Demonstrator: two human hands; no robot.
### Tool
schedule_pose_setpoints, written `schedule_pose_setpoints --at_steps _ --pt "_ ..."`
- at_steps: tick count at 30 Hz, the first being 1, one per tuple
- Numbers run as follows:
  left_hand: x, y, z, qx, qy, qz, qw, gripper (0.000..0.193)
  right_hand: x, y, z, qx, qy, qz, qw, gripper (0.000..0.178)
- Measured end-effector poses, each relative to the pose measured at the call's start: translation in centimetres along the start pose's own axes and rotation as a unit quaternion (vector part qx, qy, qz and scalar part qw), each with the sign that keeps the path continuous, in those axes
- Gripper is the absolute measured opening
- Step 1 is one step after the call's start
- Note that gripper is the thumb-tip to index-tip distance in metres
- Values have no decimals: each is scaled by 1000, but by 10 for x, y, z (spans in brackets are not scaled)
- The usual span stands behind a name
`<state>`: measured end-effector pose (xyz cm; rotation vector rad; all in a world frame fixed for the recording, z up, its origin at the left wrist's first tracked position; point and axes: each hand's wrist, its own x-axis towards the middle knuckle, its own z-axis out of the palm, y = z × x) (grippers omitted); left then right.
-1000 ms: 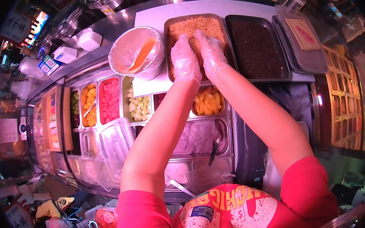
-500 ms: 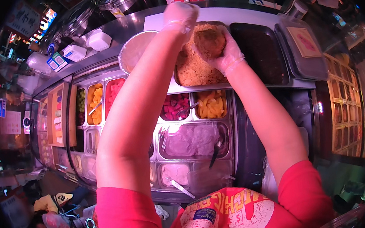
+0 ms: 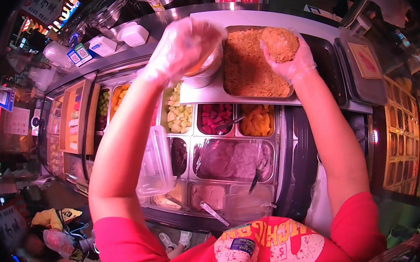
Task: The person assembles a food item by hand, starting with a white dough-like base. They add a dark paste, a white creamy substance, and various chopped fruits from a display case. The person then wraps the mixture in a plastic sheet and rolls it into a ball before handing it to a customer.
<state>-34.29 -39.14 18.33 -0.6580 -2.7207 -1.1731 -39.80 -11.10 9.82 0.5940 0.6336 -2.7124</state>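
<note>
In my right hand [image 3: 298, 62], under a clear plastic glove, rests a round ball [image 3: 281, 44] coated in orange-brown crumbs. The fingers cup it from below and the right, above the far right part of a tray of crumbs [image 3: 249, 66]. My left hand [image 3: 184, 47], also in a clear glove, hovers over a round pale tub [image 3: 202, 80] left of the tray. Motion smears its fingers, so whether it holds anything cannot be made out. The hand covers much of the tub's opening.
Nearer me are metal pans of diced fruit [image 3: 179, 111], yellow slices [image 3: 256, 121] and purple paste [image 3: 230, 159]. A clear plastic container [image 3: 153, 161] lies by my left forearm. Right of the crumbs are a dark tray [image 3: 325, 64] and a grey lid [image 3: 361, 71]. Lidded pots stand behind.
My left hand has moved left, from above the crumb tray to over the tub. My right hand has turned the ball, which now shows a crumb-covered side instead of a darker one.
</note>
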Motion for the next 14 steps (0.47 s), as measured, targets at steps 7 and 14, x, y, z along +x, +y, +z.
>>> schedule_pose_setpoints --at_steps 7,14 --pt "-38 -57 15 295 73 165 938 21 -29 38 64 -39 -41 -4 998 56" --pt "-26 -87 18 357 152 28 921 27 -16 93 116 -126 -101 59 985 59"
